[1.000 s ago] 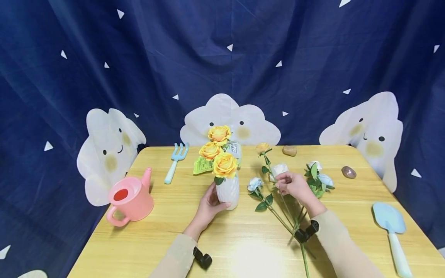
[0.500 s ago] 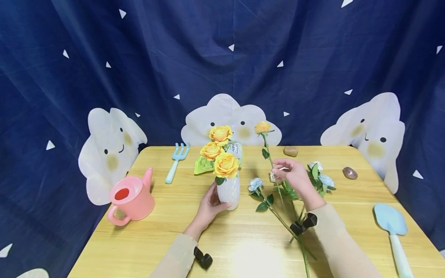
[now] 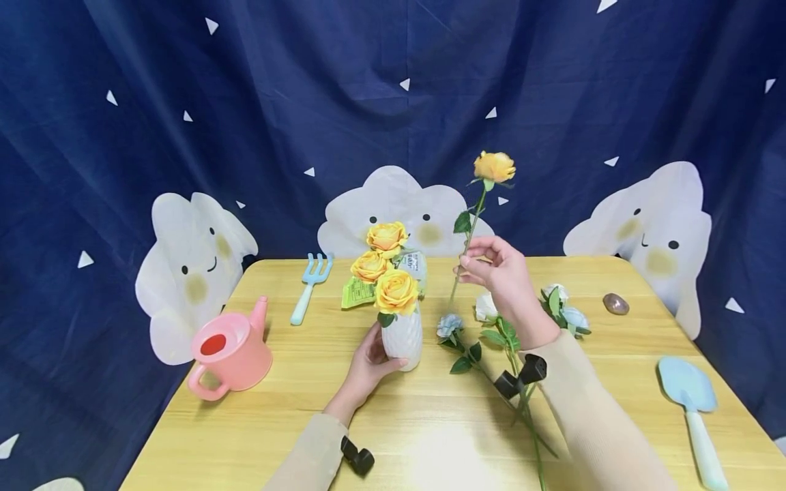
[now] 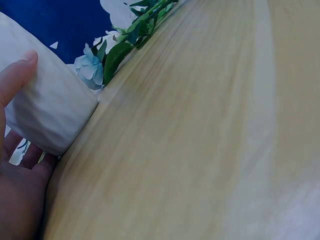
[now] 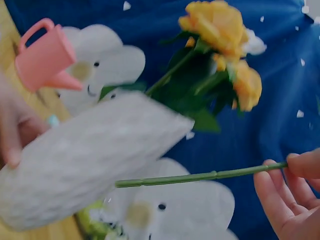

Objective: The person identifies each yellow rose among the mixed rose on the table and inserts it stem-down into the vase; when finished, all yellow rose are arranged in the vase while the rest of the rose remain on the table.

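Beside the loose flowers [image 3: 491, 327], one of the hands [image 3: 368, 361] grips the vase [image 3: 402, 337], the other [image 3: 500, 276] pinches a rose [image 3: 494, 167].

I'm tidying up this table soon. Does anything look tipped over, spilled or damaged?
Nothing stands out. The white textured vase stands upright in the left hand, yellow roses in it. The right hand pinches a single yellow rose stem. Pale blue and white flowers lie loose on the wooden table.
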Action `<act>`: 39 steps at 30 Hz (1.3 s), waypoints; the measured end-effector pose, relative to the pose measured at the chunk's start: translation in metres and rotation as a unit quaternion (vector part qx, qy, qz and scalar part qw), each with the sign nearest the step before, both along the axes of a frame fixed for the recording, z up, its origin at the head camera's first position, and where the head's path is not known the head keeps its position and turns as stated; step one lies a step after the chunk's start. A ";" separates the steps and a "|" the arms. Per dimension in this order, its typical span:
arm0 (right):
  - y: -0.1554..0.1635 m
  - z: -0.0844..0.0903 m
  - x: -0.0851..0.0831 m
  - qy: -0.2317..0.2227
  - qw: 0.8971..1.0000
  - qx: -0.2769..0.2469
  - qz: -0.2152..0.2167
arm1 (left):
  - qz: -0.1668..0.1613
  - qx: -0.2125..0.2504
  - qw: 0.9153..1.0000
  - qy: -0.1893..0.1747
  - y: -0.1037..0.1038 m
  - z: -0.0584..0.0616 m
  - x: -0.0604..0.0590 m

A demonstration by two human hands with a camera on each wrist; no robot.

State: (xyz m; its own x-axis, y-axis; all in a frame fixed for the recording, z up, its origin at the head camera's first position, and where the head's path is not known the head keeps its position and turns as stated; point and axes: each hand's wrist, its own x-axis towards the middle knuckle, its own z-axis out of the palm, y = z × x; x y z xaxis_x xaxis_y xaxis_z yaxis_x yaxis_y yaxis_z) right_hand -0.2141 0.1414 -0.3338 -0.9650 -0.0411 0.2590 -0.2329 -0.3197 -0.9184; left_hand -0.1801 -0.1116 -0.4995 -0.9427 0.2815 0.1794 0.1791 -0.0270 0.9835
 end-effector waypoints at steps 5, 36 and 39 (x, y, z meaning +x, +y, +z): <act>-0.017 0.025 -0.004 0.057 0.996 -0.051 -0.035 | -0.001 0.001 1.000 0.000 0.000 0.001 0.000; -0.057 0.006 -0.001 0.093 0.993 0.073 0.010 | 0.001 0.005 1.000 -0.003 0.000 -0.001 0.001; -0.057 -0.001 0.000 0.079 0.994 0.072 0.015 | 0.001 0.004 1.000 -0.004 0.000 0.000 0.001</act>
State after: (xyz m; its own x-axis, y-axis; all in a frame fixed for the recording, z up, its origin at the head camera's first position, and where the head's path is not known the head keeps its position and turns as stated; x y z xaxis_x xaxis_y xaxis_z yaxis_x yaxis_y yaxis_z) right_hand -0.2141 0.0848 -0.3343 -0.9108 -0.1169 0.3959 -0.3696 -0.1963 -0.9082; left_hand -0.1788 -0.1119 -0.4992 -0.9446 0.2775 0.1750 0.1720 -0.0353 0.9845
